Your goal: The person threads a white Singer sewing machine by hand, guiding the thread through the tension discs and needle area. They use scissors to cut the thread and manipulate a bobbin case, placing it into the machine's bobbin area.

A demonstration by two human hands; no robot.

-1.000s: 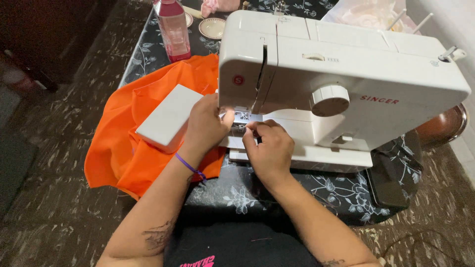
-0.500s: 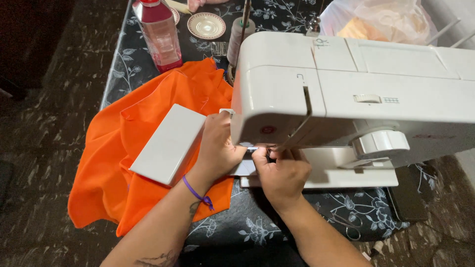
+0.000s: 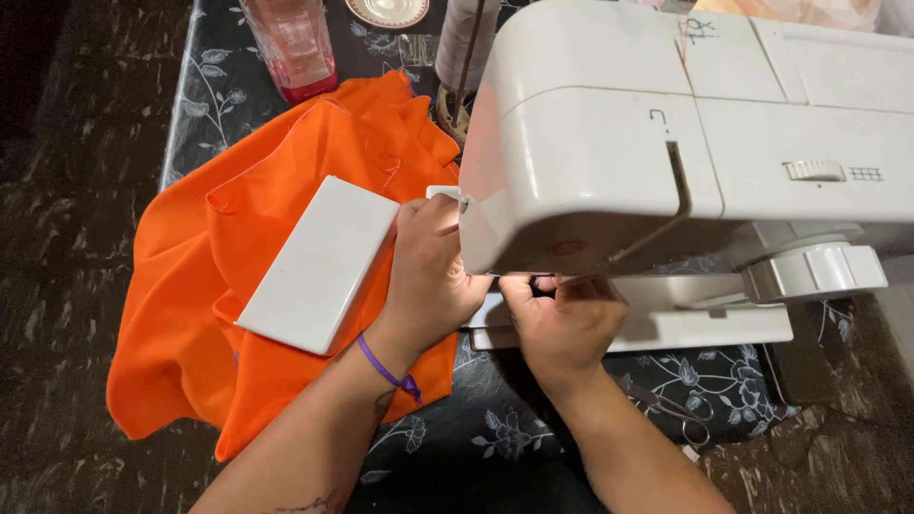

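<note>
Landmark: white sewing machine [image 3: 685,162], standing on the bench [image 3: 205,114], which wears a dark cover with a pale flower print.

1. Left hand [image 3: 433,276]. Directly beside the machine's head end, at the needle side. Back of the hand faces up, fingers curled in under the head and touching the machine's flat bed there. Fingertips are hidden by the housing, so whether they pinch anything cannot be told. A purple band [image 3: 386,366] circles the wrist.

2. Right hand [image 3: 566,319]. Just in front of the machine, below the head, close beside the left hand. Fingers are bent inward and bunched toward the needle area; what they grip, if anything, is hidden under the housing.

3. Orange cloth [image 3: 248,286]. Spread loosely on the bench at the head end of the machine, one edge hanging over the bench front. The left forearm lies across it.

4. White flat panel [image 3: 319,262]. Rectangular, lying on the orange cloth, just beyond the left hand as seen from the machine.

5. Pink bottle [image 3: 290,48]. Upright, behind the cloth, well apart from the machine's head.

6. Thread cone [image 3: 466,43]. Pale, upright, just behind the head end of the machine.

7. Small saucer [image 3: 388,11]. Behind the machine's head end, between bottle and cone.

8. Scissors [image 3: 671,409]. On the bench in front of the machine, near the right forearm.
</note>
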